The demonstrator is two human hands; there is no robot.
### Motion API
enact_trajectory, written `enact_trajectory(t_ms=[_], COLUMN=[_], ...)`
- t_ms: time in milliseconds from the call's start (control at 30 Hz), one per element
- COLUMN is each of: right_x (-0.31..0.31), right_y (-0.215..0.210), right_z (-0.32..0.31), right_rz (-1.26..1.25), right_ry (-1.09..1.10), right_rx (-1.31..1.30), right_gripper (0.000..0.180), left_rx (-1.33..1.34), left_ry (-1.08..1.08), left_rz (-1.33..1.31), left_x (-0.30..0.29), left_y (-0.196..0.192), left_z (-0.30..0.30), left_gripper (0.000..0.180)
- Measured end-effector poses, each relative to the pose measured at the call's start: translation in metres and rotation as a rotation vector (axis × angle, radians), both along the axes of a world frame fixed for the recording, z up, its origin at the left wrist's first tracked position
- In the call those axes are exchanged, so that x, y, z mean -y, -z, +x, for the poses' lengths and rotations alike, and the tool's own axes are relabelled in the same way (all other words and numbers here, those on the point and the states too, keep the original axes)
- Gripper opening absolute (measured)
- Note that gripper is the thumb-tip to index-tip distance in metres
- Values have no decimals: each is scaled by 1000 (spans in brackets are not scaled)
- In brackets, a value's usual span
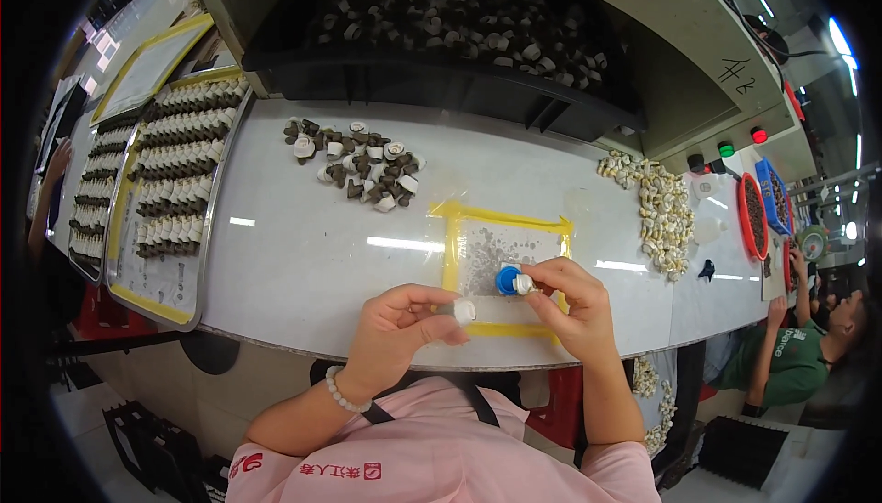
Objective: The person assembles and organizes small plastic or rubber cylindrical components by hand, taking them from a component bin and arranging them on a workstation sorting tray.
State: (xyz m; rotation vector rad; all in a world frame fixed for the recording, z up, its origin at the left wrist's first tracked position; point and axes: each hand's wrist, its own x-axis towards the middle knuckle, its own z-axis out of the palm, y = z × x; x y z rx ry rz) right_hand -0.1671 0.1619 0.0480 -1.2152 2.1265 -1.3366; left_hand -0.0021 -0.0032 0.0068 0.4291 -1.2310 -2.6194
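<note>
My left hand (411, 324) pinches a small white plastic cap (466, 311) between thumb and fingertips, over the near edge of a yellow-taped work mat (475, 237). My right hand (577, 305) has thumb and index finger closed on a small cream-white fitting (524, 284). Touching or just beside that fitting is a small round blue cup (507, 280); whether the fingers also hold it I cannot tell. Dark wet-looking spots mark the mat beyond my hands. The two hands are a short way apart, and the pieces they hold do not touch.
Dark-and-white fittings (367, 165) lie loose at mid-left; cream ones (663, 214) are heaped at right. Rows of fittings fill a metal tray (195, 275) at far left. A black bin (441, 90) of parts stands ahead under a machine housing. A co-worker (799, 356) sits at right.
</note>
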Motion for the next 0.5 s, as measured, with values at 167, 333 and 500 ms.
enact_trajectory(t_ms=[167,333,500], right_x=[2,8,15], right_y=[6,-1,-2], right_z=[13,23,27], right_rz=[-146,-141,-122], right_ry=[-17,-94,-131], right_rx=[263,283,247], right_gripper=[30,30,30], left_rx=[3,-2,5], left_ry=[-2,-4,-27], left_rz=[15,16,6], left_x=[-1,-1,-3], left_y=[1,0,-3], left_z=[1,0,0], left_gripper=[26,25,24])
